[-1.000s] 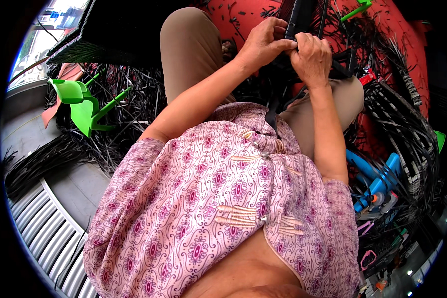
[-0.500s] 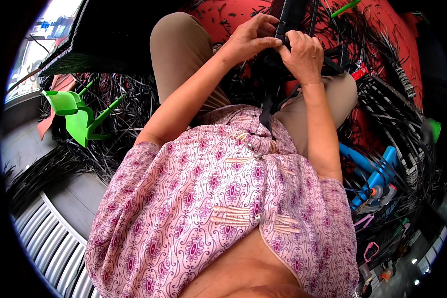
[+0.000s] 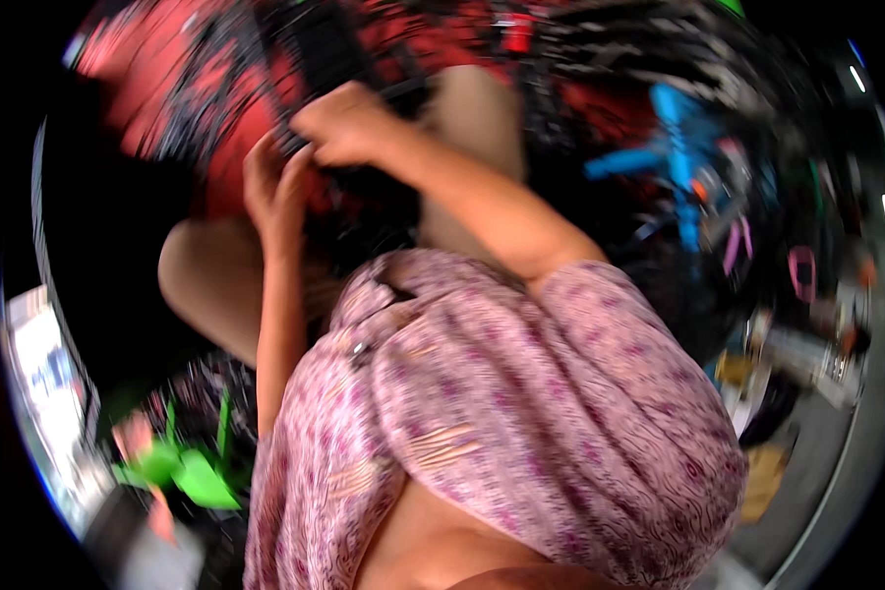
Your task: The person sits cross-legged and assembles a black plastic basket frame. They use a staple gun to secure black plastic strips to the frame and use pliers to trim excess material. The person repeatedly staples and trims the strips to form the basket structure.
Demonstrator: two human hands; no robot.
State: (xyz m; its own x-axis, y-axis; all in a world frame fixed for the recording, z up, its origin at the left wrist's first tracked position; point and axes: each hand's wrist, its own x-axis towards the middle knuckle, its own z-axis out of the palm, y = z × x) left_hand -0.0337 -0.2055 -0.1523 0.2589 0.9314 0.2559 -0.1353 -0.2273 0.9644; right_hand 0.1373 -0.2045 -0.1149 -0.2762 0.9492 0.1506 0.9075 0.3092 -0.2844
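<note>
A black woven piece with bar-like parts (image 3: 320,49) lies in front of me over a red surface. Its outline is smeared by motion. My left hand (image 3: 275,192) holds a dark narrow part of it, with thumb and fingers on either side. My right hand (image 3: 342,126) is closed right beside the left fingertips, at the same part. Its fingers curl inward, and any thin strand between them is too blurred to make out. Both hands are between my bent knees (image 3: 197,265).
Loose black strips are strewn over the red surface (image 3: 236,162). Bright green plastic pieces (image 3: 202,477) are at the lower left. To the right are a blue plastic frame (image 3: 674,157), pink-handled scissors-like loops (image 3: 737,241) and a red item (image 3: 514,31). A large dark panel stands at the left.
The whole view has swung to the right, so my hands now appear further left and the picture is blurred. Both hands stay together at the black woven piece.
</note>
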